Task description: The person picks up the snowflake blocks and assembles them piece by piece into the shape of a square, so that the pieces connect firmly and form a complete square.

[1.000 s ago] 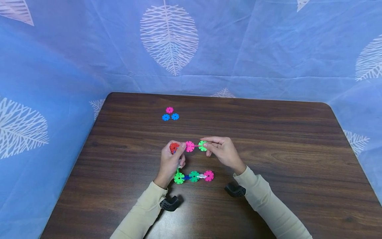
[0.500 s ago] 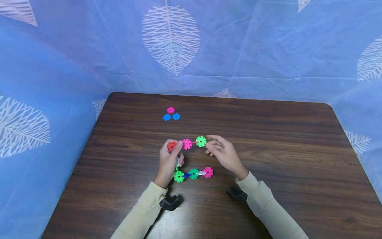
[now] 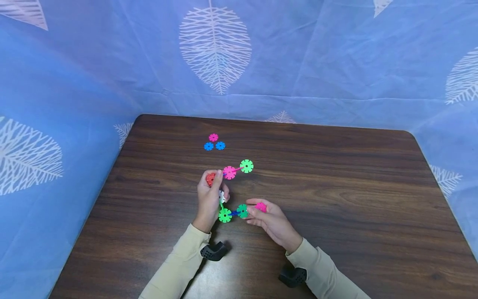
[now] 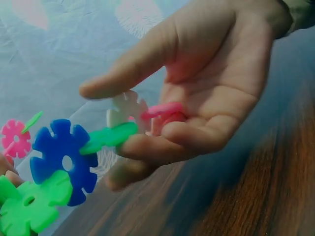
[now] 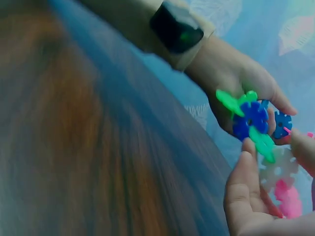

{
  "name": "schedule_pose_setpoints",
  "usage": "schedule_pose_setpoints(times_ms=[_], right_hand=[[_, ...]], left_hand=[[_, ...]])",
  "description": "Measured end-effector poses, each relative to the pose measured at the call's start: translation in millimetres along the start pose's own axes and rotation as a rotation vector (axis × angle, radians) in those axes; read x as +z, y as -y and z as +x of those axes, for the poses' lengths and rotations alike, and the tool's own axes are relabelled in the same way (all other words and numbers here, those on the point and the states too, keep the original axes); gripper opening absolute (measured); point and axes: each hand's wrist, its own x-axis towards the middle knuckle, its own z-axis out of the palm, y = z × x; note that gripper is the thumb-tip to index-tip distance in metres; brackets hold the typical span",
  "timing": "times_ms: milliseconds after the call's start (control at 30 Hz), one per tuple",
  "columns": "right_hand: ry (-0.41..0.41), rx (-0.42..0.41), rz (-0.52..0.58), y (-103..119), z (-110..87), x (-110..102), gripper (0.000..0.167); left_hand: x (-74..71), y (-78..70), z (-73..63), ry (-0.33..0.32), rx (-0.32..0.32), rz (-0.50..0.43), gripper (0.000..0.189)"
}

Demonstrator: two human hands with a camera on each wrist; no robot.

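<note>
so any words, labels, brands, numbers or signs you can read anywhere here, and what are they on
None can be read.
Blue cloth backdrop: white leaf prints, no lettering.
Dark brown wood-grain table: none.
Multicoloured chain of notched plastic discs: no lettering shows.
Black plastic device at the left cuff: any marking is too small or blurred.

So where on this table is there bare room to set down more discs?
The widest bare patch of the table lies between the right hand and the right edge. Another lies between the left hand and the left edge. It is crowded around both hands and the disc chain, and at three loose discs beyond.
</note>
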Motion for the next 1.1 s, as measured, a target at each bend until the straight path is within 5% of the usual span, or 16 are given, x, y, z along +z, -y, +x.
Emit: schedule_pose_setpoints(times_ms=[167,300,433,600,1100], right_hand=[[-0.031,0.009,0.199,-4,0.2,11,0.033],[-0.1,0.002,0.171,-3,3.8,15,0.023],[-0.178,-0.03,0.131,2,7.9,12,0.032],[-0.174,-0.079,0.082,9,11.0,4,0.043],[-0.097,-0.107,-0.113,23,12.4,-33,0.053]], left_hand=[[-0.8,-0.7,-0.2,-0.047,0.031,-0.007,0.014],[0.7,-1.4,0.4,-0.057,0.025,-0.028,0.018],[3.5,-2.0,-0.1,-0.069,-0.019,-0.103,0.022],[4.7,-0.6,-1.5,-0.097,-0.057,-0.118,0.015],[-1.1,3.2,-7.8,0.122,-0.142,-0.188,0.016]])
